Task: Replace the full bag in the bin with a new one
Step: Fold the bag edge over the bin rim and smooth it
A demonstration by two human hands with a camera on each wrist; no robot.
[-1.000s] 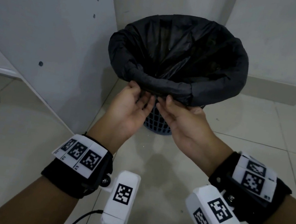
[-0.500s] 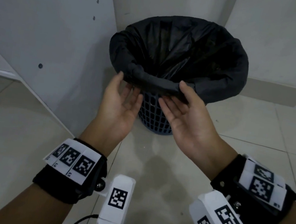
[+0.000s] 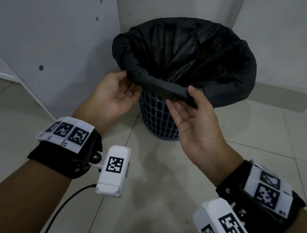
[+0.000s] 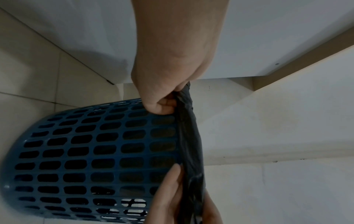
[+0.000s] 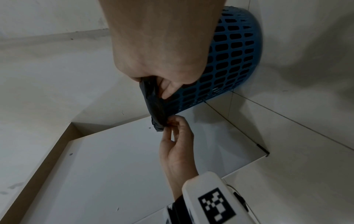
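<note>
a pale tiled floor meets plain white walls, beside a white cabinet panel.

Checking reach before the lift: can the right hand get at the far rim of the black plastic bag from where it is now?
Probably yes. The right hand pinches the near rolled edge of the black plastic bag; the blue lattice bin stands open-topped, nothing lies across its mouth, though walls close behind may crowd the far rim.
</note>
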